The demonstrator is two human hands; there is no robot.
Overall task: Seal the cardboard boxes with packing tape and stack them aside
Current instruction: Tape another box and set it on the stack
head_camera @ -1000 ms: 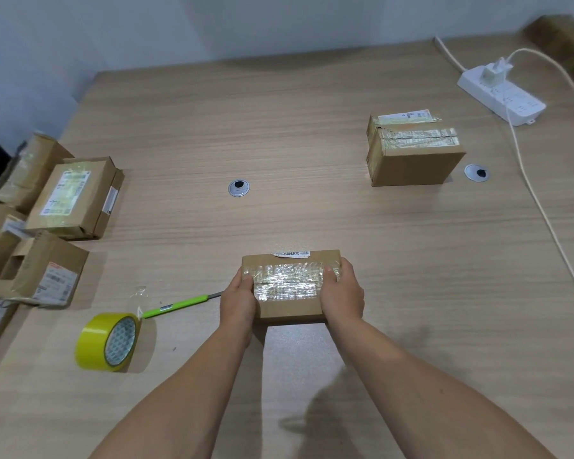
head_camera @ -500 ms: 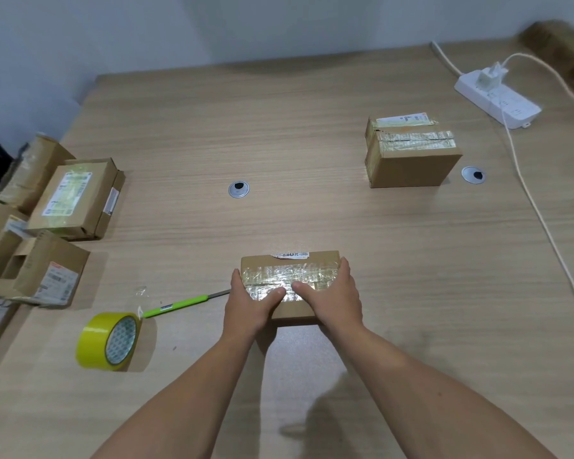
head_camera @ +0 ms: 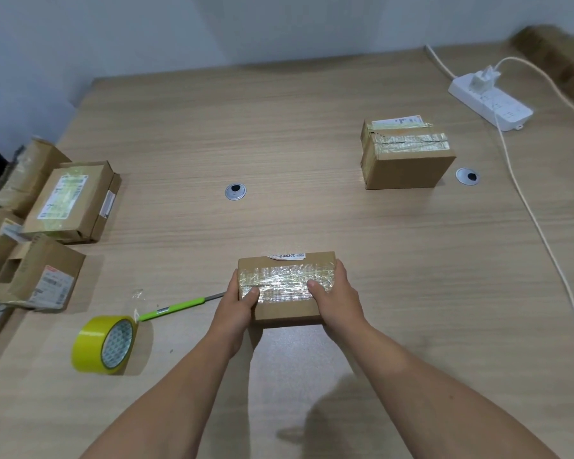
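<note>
Near centre, taped box (head_camera: 287, 308), left hand (head_camera: 236, 304) and right hand (head_camera: 338, 298) clasping its ends — thumbs on its tape, yellow tape roll (head_camera: 104, 342) near left, sealed box (head_camera: 406, 157) far right.

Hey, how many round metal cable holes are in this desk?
2. One cable hole sits mid-desk; the other lies just right of the far sealed box. Boxes could hide more.
</note>
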